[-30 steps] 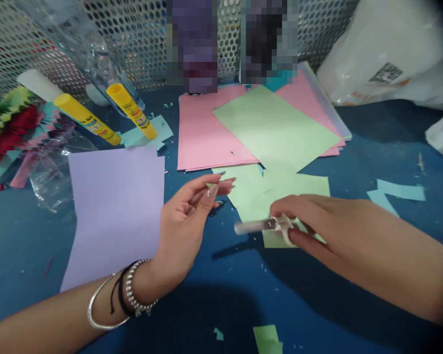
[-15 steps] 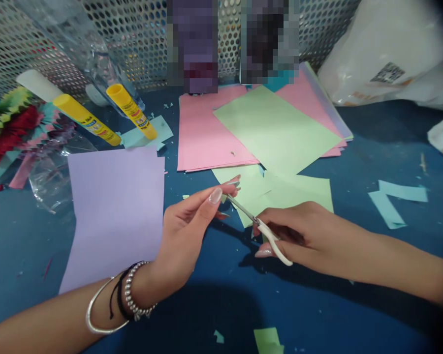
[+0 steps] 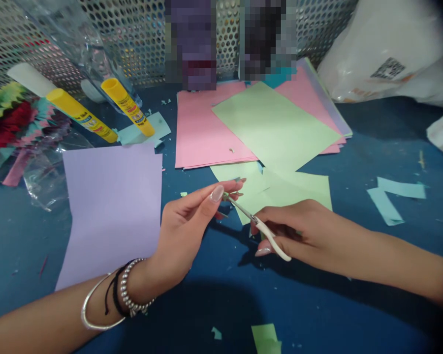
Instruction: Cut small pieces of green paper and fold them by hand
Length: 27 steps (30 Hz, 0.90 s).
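Extends the left arm in from the near left corner of the surface point(image 3: 214, 295), slanting up toward the middle, with silver and black bands point(image 3: 124, 289) round the wrist. Holds the left hand point(image 3: 188, 226) thumb toward the near edge, stretching the fingers toward the right edge and pressing thumb against forefinger. Pinches a small green scrap point(image 3: 225, 195) there, mostly hidden by the fingertips. Brings the right hand point(image 3: 300, 226) in from the right edge, with forearm almost level, back of the hand upward and fingers curled. Grips white-handled scissors point(image 3: 268, 235) above the middle of the surface, aiming the blades toward the far left corner, tips at the scrap. Has a purple sheet point(image 3: 114, 211) toward the left edge, partly under the left wrist, and green paper point(image 3: 302, 184) just beyond the right hand. Has also pink sheets point(image 3: 206, 128) toward the far edge, two glue sticks point(image 3: 129, 107) toward the far left corner and pale blue strips point(image 3: 387, 206) near the right edge.
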Each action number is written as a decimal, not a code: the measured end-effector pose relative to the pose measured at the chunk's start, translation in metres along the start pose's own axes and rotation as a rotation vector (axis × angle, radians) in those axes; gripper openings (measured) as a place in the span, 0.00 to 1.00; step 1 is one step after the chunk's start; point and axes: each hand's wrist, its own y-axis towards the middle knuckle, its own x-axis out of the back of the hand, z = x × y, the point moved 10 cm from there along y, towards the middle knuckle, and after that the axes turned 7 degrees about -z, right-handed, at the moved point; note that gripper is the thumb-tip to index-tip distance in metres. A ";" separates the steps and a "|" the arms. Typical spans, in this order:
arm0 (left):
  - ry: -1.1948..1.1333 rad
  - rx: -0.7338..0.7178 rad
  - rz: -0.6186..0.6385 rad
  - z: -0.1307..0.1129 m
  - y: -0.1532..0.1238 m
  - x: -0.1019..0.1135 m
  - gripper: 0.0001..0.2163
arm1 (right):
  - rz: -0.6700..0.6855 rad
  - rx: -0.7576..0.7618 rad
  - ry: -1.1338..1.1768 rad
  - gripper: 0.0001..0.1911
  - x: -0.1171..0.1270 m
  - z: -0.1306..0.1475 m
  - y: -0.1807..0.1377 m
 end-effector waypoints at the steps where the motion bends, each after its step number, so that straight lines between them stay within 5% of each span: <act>1: -0.025 -0.002 0.017 -0.001 -0.001 -0.002 0.09 | 0.010 -0.013 0.038 0.06 -0.001 0.000 0.000; 8: -0.180 -0.032 0.199 -0.007 -0.004 -0.017 0.04 | 0.245 -0.153 0.521 0.07 -0.023 -0.001 -0.008; 13: -0.152 -0.030 0.347 -0.008 -0.009 -0.029 0.04 | 0.350 -0.127 0.625 0.12 -0.037 0.002 -0.010; 20: -0.022 -0.069 0.464 -0.010 -0.016 -0.041 0.04 | 0.177 0.073 0.386 0.21 -0.032 0.006 -0.005; 27: 0.017 -0.059 0.498 -0.009 -0.017 -0.045 0.05 | 0.036 0.247 0.227 0.16 -0.023 0.019 -0.005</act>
